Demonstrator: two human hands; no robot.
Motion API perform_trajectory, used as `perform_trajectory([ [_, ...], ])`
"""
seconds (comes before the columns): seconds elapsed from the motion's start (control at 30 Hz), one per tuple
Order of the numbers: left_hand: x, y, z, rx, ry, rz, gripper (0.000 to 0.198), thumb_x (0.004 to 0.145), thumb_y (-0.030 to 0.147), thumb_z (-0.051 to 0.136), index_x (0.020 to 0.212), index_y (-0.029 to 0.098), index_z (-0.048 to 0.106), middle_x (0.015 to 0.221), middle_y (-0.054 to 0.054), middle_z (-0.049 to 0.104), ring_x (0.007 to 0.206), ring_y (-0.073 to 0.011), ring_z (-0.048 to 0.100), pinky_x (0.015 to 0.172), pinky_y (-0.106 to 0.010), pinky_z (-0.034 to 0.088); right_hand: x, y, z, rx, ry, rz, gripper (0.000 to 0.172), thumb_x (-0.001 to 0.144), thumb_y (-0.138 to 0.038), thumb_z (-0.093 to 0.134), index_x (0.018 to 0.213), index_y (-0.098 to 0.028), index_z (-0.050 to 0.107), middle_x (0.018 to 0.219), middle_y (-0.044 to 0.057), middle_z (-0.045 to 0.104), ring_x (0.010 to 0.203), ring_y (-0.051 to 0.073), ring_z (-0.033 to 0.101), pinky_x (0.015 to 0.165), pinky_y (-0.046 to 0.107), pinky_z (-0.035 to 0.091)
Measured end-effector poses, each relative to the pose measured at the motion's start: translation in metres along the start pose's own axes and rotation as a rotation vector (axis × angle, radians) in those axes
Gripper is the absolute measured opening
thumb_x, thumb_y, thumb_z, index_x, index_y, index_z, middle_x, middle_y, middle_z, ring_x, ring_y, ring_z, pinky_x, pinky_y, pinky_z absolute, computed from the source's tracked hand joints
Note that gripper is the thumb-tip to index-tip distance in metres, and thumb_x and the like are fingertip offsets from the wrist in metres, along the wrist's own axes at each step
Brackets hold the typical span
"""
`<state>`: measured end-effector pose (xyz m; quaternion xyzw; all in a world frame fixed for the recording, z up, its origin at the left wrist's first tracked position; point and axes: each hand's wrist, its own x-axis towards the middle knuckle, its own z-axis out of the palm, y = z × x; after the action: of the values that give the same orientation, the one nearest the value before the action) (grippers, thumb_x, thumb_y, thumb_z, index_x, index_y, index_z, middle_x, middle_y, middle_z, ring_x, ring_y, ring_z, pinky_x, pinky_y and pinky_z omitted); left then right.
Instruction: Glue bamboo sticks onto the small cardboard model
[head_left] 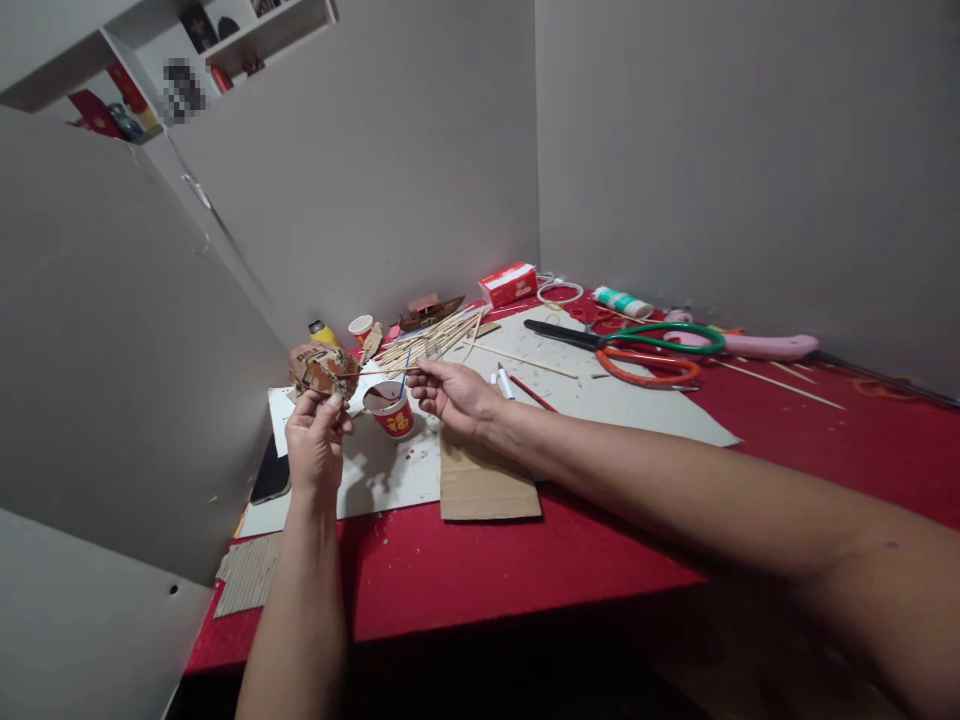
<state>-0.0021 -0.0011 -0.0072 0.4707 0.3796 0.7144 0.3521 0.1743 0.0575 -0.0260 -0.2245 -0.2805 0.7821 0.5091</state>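
Observation:
My left hand (315, 440) is closed on a small brown cardboard model (324, 370), held up above the red table (465, 570). My right hand (450, 392) pinches one end of a thin wooden stick (382, 372) whose other end reaches the model. Just below and between the hands stands a red paper cup (391, 410) with dark liquid and a blue-handled brush (404, 372) in it.
A pile of wooden sticks (431, 340), a second paper cup (361, 326), a yellow bottle (322, 333) and a red box (508, 284) lie behind. Large scissors (645, 352), a glue tube (622, 301), grey card (600, 390), a brown cardboard piece (487, 485) and a phone (271, 475) are nearby.

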Motion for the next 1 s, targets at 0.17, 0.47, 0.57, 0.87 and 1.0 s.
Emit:
perform_trajectory([
  [0.17, 0.001, -0.002, 0.000, 0.004, -0.008, -0.006, 0.029, 0.057, 0.027, 0.085, 0.071, 0.016, 0.061, 0.062, 0.004, 0.056, 0.048, -0.0048, 0.047, 0.043, -0.016, 0.040, 0.001, -0.002, 0.001, 0.015, -0.001, -0.006, 0.032, 0.101, -0.015, 0.046, 0.073, -0.013, 0.063, 0.060, 0.000, 0.066, 0.046, 0.005, 0.055, 0.042, 0.014, 0.042],
  [0.47, 0.001, -0.008, -0.002, 0.049, -0.036, 0.042, 0.025, 0.062, 0.027, 0.083, 0.077, 0.016, 0.066, 0.065, 0.002, 0.061, 0.050, -0.0062, 0.051, 0.044, -0.017, 0.040, -0.004, -0.004, 0.007, 0.080, 0.007, -0.061, 0.029, 0.102, -0.022, 0.047, 0.080, -0.015, 0.064, 0.068, 0.001, 0.071, 0.048, 0.006, 0.057, 0.042, 0.015, 0.043],
  [0.57, 0.002, -0.007, -0.002, 0.049, -0.028, 0.054, 0.025, 0.062, 0.027, 0.083, 0.076, 0.016, 0.065, 0.065, 0.002, 0.060, 0.049, -0.0058, 0.050, 0.044, -0.018, 0.040, -0.008, -0.002, 0.009, 0.092, 0.011, -0.059, 0.027, 0.102, -0.023, 0.048, 0.083, -0.016, 0.066, 0.068, 0.000, 0.070, 0.047, 0.005, 0.056, 0.042, 0.014, 0.044],
  [0.87, 0.002, -0.004, -0.002, 0.043, 0.007, 0.092, 0.027, 0.061, 0.027, 0.084, 0.072, 0.016, 0.062, 0.065, 0.003, 0.060, 0.047, -0.0050, 0.049, 0.042, -0.018, 0.040, -0.006, 0.008, 0.005, -0.063, -0.046, -0.127, 0.015, 0.087, -0.018, 0.068, 0.073, -0.014, 0.066, 0.061, -0.002, 0.068, 0.044, 0.003, 0.053, 0.040, 0.013, 0.039],
  [1.0, 0.002, -0.005, -0.001, 0.063, 0.020, 0.088, 0.027, 0.061, 0.028, 0.084, 0.075, 0.016, 0.064, 0.063, 0.004, 0.059, 0.046, -0.0055, 0.049, 0.042, -0.018, 0.040, -0.007, 0.012, 0.003, -0.227, -0.127, -0.274, 0.019, 0.079, -0.029, 0.075, 0.072, -0.015, 0.064, 0.059, -0.003, 0.068, 0.041, 0.004, 0.053, 0.038, 0.014, 0.037],
])
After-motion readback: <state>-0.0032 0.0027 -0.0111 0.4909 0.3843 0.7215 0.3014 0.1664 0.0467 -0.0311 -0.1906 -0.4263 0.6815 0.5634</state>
